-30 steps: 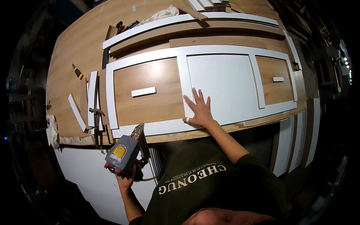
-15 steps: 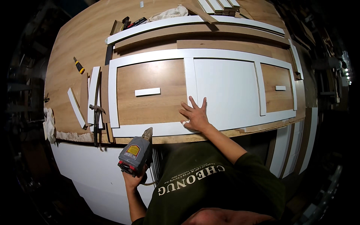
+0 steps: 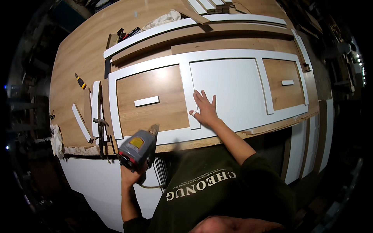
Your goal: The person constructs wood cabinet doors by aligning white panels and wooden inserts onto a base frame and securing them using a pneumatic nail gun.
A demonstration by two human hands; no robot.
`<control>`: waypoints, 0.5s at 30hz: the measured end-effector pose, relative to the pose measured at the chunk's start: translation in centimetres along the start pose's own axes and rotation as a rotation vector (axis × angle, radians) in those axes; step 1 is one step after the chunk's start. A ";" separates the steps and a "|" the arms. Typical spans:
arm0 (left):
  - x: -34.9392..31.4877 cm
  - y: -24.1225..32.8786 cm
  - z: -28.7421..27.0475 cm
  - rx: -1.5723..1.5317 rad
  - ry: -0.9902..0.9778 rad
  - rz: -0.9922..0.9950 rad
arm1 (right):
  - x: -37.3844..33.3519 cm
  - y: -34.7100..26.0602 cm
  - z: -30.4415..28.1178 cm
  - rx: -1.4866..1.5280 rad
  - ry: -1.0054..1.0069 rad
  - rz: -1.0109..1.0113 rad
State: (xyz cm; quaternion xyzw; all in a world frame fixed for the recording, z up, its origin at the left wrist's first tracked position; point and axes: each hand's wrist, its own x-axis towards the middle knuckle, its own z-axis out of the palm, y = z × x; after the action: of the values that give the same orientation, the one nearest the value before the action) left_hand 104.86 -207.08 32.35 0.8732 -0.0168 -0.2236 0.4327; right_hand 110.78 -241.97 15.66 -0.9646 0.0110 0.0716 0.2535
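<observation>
The right hand [image 3: 205, 110] lies flat, fingers spread, on the white frame [image 3: 186, 91] near the worktop's [image 3: 77, 50] front edge. The left hand [image 3: 131, 174] is clamped on a nail gun [image 3: 138, 147] at that edge. A shot too near the fingers could hurt them; a loose frame could shift.

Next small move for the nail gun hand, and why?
Probably bring the nail gun up and onto the white frame, nose down near the upright strip. The left hand holds the tool off the bench edge, muzzle just short of the frame's lower rail, while the right hand presses flat on that strip, apparently steadying it.
</observation>
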 end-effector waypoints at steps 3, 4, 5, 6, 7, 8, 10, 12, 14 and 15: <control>3.1 3.0 -1.4 -0.076 -0.042 -0.036 | 0.3 0.4 -0.7 0.056 -0.077 -0.007; 4.5 4.5 -1.4 -0.121 -0.043 -0.046 | 0.4 0.7 -1.0 0.072 -0.099 -0.021; 6.0 6.2 -1.2 -0.165 -0.046 -0.055 | 0.3 1.0 -1.2 0.087 -0.094 -0.029; 7.5 7.8 -0.8 -0.170 -0.030 -0.037 | 0.0 1.3 -1.6 0.099 -0.088 -0.040; 9.0 9.3 -0.6 -0.160 -0.047 -0.075 | -0.4 1.6 -1.8 0.117 -0.086 -0.050; 10.4 10.3 -0.4 -0.123 -0.061 -0.065 | -1.0 1.8 -2.3 0.114 -0.106 -0.042; 12.9 11.8 -0.1 -0.065 -0.093 -0.054 | -2.1 1.9 -3.2 0.073 -0.190 -0.102; 15.5 14.1 0.5 -0.007 -0.129 -0.077 | -2.3 2.1 -2.7 0.026 -0.230 -0.151; 18.3 15.4 1.5 0.037 -0.140 -0.079 | -2.0 2.1 -2.6 0.065 -0.235 -0.168; 19.8 16.2 1.9 0.071 -0.163 -0.105 | -1.9 2.2 -2.7 0.085 -0.235 -0.170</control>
State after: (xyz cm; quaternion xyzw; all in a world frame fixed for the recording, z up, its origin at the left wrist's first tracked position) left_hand 124.55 -223.01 36.29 0.8666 -0.0142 -0.3154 0.3865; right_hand 109.15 -245.20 17.21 -0.9354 -0.0974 0.1617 0.2990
